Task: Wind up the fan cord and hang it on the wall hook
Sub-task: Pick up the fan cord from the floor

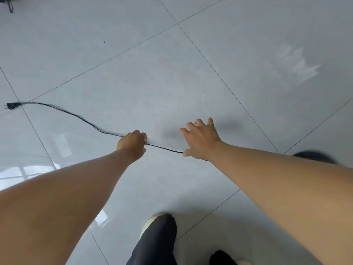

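cord (76, 116): black, lying across the grey tiled floor (210, 54)
plug (11, 106): far left end
left hand (132, 144): fist closed around cord
right hand (200, 139): fingers spread, thumb at cord

The cord (76, 116) vanishes under the right hand (200, 140) — its far end unseen; top-left dark object (8, 3) cropped.

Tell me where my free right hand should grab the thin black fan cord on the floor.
Probably the straight stretch of the thin black fan cord between the closed left hand and the open right hand. Come down from above and pinch it: it runs taut and exposed there over the grey tiled floor, while the plug lies far left.
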The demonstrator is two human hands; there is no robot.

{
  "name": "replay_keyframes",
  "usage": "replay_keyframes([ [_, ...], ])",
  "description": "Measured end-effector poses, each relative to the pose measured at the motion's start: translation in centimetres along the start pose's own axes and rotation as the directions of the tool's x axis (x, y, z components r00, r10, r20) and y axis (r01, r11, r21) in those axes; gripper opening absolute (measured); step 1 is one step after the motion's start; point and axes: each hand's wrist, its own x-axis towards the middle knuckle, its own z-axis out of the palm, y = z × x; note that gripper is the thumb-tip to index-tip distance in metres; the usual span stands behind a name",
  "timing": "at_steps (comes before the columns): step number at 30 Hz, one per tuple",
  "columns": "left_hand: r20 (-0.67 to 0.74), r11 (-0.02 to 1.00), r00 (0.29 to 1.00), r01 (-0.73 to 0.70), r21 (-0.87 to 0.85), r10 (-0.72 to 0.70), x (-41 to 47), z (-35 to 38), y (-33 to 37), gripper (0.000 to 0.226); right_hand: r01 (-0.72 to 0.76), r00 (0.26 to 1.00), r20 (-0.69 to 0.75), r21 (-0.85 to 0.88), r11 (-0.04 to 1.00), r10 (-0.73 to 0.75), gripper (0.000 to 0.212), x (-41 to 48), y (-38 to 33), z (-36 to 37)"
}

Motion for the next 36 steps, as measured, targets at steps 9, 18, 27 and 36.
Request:
replay_keyframes([
  [9, -0.098, 0.991, 0.995, 0.030, 0.128, -0.017, 4.4, 6.6, -1.7, 0.043, 0.050, 0.997, 0.053, 0.004, 0.999, -0.050, 0.066, 4.3, -2.8, 6.2],
  [18, -0.082, 0.989, 0.996, -0.034, 0.146, 0.046, 4.5, 9.1, -1.0, 0.033, 0.059, 0.995, 0.078, 0.002, 0.998, -0.059, 0.066, 4.4, -2.0, 8.1],
  [27, -0.061, 0.993, 0.991, -0.114, 0.020, 0.115, 0.1, 5.0, 3.1, 0.018, 0.004, 0.996, 0.090, 0.069, 0.998, -0.010, 0.061, -0.2, -0.9, 4.5],
  [36, 0.011, 0.943, 0.980, -0.186, -0.277, 0.197, -6.7, -4.2, 9.4, 0.010, -0.089, 0.996, 0.012, 0.205, 0.975, 0.088, 0.041, -8.6, 2.9, -2.5],
])
